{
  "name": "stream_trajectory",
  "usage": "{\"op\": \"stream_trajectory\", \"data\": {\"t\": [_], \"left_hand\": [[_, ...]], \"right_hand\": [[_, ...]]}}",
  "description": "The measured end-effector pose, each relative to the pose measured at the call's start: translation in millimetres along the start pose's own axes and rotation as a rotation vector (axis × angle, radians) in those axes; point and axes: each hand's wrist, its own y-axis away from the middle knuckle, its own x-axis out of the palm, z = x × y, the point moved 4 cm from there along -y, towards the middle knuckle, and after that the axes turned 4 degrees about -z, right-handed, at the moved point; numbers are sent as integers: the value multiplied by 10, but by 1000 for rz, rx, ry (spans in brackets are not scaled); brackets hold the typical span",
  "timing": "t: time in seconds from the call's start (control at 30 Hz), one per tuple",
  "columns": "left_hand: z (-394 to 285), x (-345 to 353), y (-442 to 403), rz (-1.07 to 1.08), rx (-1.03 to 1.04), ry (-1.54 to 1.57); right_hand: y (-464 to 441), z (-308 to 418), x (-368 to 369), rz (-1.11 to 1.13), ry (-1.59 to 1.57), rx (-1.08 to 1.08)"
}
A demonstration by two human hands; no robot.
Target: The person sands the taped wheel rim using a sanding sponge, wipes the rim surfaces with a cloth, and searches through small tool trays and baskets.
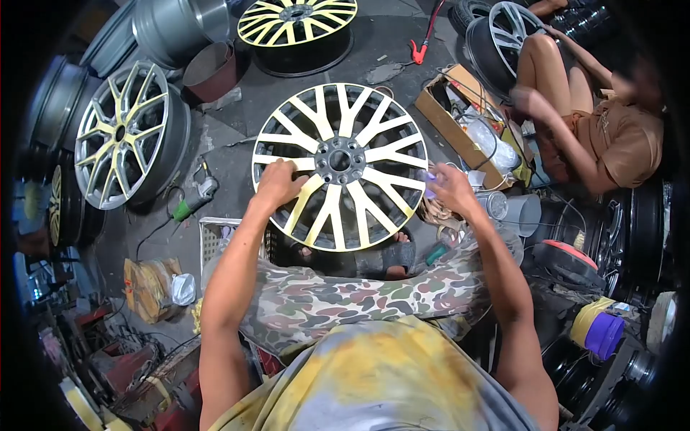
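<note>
A multi-spoke wheel rim lies face up before my knees, its black body showing between pale yellow spokes that look covered in masking tape. My left hand is at its left edge, with bent fingers and thumb gripping a spoke there. Across from it, my right hand is closed around a small purple piece against the right edge of the rim. Motion blurs these fingers a little, and the exact kind of the purple piece cannot be made out.
Another taped wheel lies behind; a silver-and-yellow wheel leans at left. A green power tool lies on the floor. At right are a cardboard box, a clear plastic cup and a seated co-worker. A red air gun lies beyond.
</note>
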Motion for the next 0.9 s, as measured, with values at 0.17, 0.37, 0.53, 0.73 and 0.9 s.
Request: {"op": "stream_trajectory", "data": {"t": [0.17,0.37,0.53,0.73,0.9], "left_hand": [[190,180,24,-73,-17,-223],[355,72,-49,-104,22,-186],[430,333,-2,-180,-155,-189],[492,454,83,-265,-71,-55],[47,547,371,19,-264,106]], "right_hand": [[124,-732,609,248,-378,489],[275,-468,1103,248,-524,542],[258,-479,1174,78,-483,490],[183,-487,1054,-79,-341,476],[-94,-507,522,-602,-271,257]]}}
